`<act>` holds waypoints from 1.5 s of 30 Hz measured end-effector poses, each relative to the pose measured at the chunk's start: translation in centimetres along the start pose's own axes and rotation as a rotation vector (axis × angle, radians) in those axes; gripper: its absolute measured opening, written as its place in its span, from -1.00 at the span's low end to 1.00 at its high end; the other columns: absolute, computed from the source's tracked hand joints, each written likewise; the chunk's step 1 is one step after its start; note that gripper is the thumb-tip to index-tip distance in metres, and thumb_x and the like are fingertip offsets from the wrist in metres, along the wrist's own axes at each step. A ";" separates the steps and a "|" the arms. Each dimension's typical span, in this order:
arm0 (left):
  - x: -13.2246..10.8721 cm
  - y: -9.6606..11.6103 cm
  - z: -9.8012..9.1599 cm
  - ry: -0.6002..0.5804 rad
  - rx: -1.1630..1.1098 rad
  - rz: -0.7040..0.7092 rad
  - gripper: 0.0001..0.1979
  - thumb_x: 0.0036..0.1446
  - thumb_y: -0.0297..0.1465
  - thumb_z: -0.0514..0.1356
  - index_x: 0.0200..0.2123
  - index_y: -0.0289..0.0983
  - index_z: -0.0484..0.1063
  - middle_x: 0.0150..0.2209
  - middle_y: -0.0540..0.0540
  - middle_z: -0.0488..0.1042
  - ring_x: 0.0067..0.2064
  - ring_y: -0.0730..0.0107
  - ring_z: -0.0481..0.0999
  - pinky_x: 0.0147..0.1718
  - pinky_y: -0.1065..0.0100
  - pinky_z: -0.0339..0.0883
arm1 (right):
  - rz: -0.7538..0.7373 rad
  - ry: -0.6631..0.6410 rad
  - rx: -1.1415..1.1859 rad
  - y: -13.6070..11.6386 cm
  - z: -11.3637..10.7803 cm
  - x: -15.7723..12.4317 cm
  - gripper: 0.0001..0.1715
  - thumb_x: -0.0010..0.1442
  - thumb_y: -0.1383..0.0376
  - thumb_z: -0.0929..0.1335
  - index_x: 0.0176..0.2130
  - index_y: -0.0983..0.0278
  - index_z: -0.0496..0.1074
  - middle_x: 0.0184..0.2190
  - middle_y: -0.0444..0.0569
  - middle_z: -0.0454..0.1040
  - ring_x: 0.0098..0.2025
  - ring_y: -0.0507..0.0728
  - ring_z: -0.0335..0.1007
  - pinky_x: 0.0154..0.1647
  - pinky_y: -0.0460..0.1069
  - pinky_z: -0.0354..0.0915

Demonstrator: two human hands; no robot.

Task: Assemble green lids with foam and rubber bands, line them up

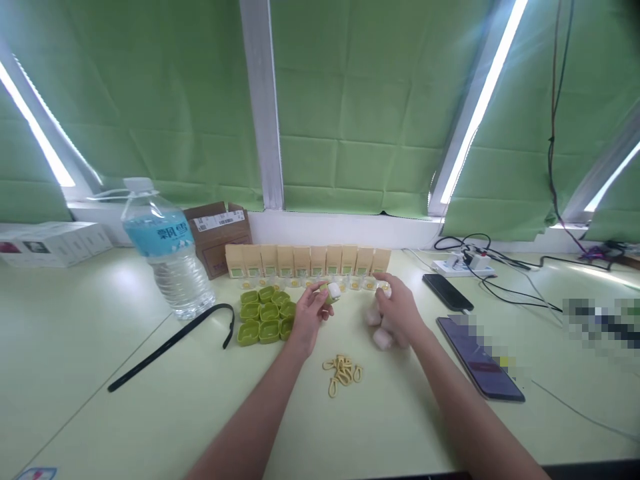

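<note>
Near the middle of the table, my left hand [314, 307] is closed round a small olive-green piece with a rounded white block [334, 290] at its top. My right hand [397, 308] has its thumb and index finger curved about another white block, which is partly hidden. Beneath that hand lie several more white blocks [383, 339], some covered by the palm. Left of my left hand sit several olive-green square cups [269, 312] in rows. Between my forearms is a small heap of yellowish loops [343, 371], perhaps clips.
Brown paper packets [310, 261] stand in a row at the back, with small clear containers [355, 283] before them. A water bottle [167, 253], cardboard box [220, 240] and black strap [170, 348] are left; two phones [447, 292] [480, 360] and a power strip [463, 267] are right.
</note>
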State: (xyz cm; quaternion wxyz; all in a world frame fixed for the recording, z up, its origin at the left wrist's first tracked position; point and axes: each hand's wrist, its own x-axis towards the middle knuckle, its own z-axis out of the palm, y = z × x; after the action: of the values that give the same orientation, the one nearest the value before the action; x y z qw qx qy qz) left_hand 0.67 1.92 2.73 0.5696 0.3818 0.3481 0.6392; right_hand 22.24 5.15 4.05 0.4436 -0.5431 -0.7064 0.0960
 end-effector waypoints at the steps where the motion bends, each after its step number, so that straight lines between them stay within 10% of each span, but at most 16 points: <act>1: 0.0 0.0 0.0 -0.004 0.000 -0.004 -0.52 -0.03 -0.17 0.38 -0.06 -0.21 0.42 -0.29 -0.03 0.47 -0.50 0.60 0.38 -0.49 0.44 0.13 | 0.011 -0.001 -0.037 0.6 -0.2 0.9 -0.56 0.17 0.35 0.24 0.03 0.23 0.44 0.01 0.05 0.47 0.08 0.23 0.36 0.16 0.19 0.24; 9: 0.2 -0.3 0.1 -0.032 0.011 -0.008 -0.53 -0.01 -0.15 0.37 -0.05 -0.22 0.42 -0.36 0.00 0.45 -0.52 0.59 0.37 -0.52 0.45 0.09 | 0.060 -0.248 -0.391 5.0 -2.7 6.5 -0.72 0.25 0.37 0.28 -0.13 0.26 0.55 -0.09 0.10 0.51 -0.01 0.22 0.43 0.06 0.08 0.25; 21: 0.6 -0.6 -0.4 -0.001 0.082 -0.036 -0.48 -0.06 -0.11 0.38 -0.05 -0.20 0.42 -0.43 0.05 0.42 -0.54 0.59 0.36 -0.52 0.47 0.13 | 0.121 -0.306 -0.378 6.5 -1.4 6.8 -0.90 0.10 0.41 0.39 -0.33 0.27 0.53 -0.23 0.03 0.52 -0.07 0.19 0.42 -0.09 -0.01 0.26; 28: 0.6 -0.6 -0.3 -0.003 0.110 -0.028 -0.46 -0.07 -0.10 0.38 -0.06 -0.22 0.42 -0.43 0.04 0.42 -0.55 0.59 0.35 -0.54 0.48 0.10 | 0.098 -0.183 -0.207 3.6 -3.9 5.8 -0.85 0.28 0.25 0.25 -0.23 0.22 0.38 -0.12 0.00 0.49 -0.02 0.17 0.43 -0.03 0.04 0.30; 37: 0.4 -0.6 -0.3 0.012 0.100 -0.030 -0.45 -0.06 -0.11 0.38 -0.04 -0.25 0.40 -0.44 0.02 0.42 -0.55 0.58 0.36 -0.56 0.48 0.07 | 0.275 -0.035 1.043 -3.8 1.2 0.5 -0.54 0.15 0.04 0.36 -0.04 0.15 0.18 -0.06 0.03 0.47 -0.15 0.19 0.52 -0.16 0.10 0.44; 45: 0.4 -0.3 -0.3 0.039 0.085 -0.047 -0.46 -0.07 -0.11 0.38 -0.05 -0.22 0.40 -0.37 0.02 0.46 -0.54 0.60 0.36 -0.54 0.48 0.08 | -0.036 -0.065 0.436 -3.4 2.2 -3.0 -0.54 0.17 0.08 0.38 0.03 0.17 0.37 0.05 0.05 0.42 -0.13 0.16 0.40 -0.20 0.03 0.36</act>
State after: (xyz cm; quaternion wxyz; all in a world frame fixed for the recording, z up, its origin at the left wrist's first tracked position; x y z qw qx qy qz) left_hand 0.50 2.32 2.38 0.5609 0.3850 0.3949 0.6174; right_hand 18.36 1.98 3.33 0.5292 -0.4184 -0.6924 0.2558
